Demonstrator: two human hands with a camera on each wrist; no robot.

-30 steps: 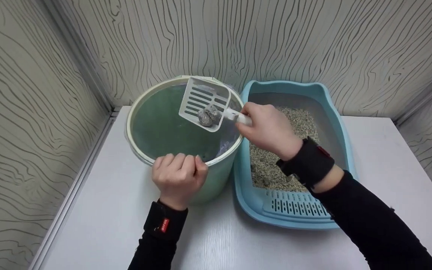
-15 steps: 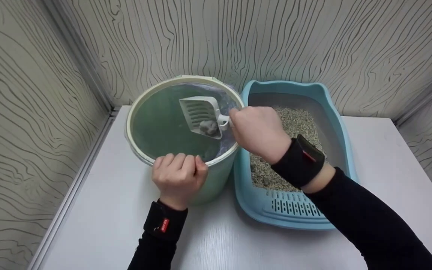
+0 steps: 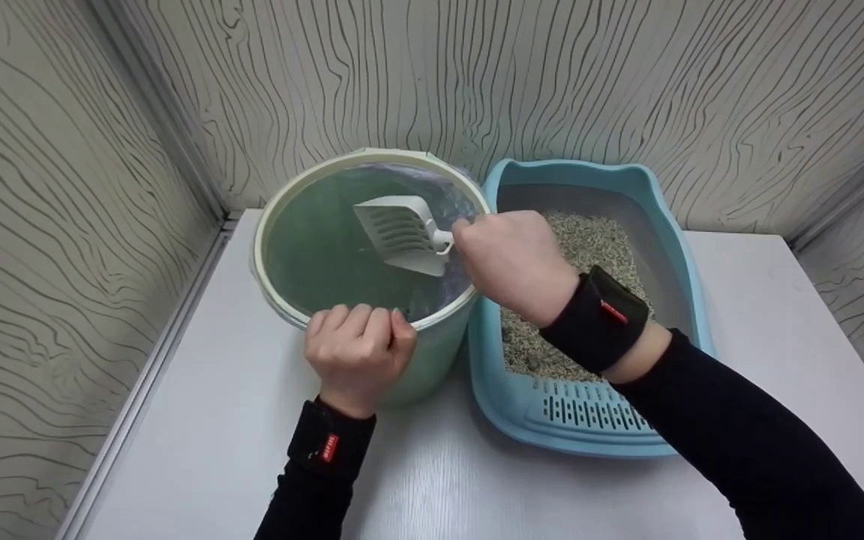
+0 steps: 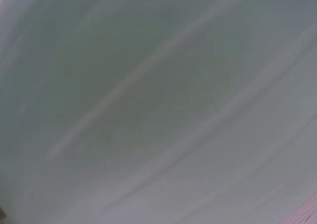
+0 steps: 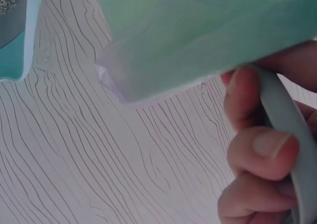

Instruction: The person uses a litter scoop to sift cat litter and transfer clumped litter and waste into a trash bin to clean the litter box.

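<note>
- Since a second ago: scoop [image 3: 403, 233] lowered from above the rim into the bucket [image 3: 432, 352] mouth and tipped over; grey clump gone from it.
- Right hand [image 3: 516, 259]: fingers curled tight round the scoop handle, at the bucket's right rim.
- Left hand [image 3: 357, 356]: fingers curled together over the near rim, gripping it.
- Litter tray [image 3: 589, 431]: just right of the bucket, touching or nearly so, holding pale litter [image 3: 597, 240].
- Both on a white table [image 3: 199, 420], wood-grain walls behind.
</note>
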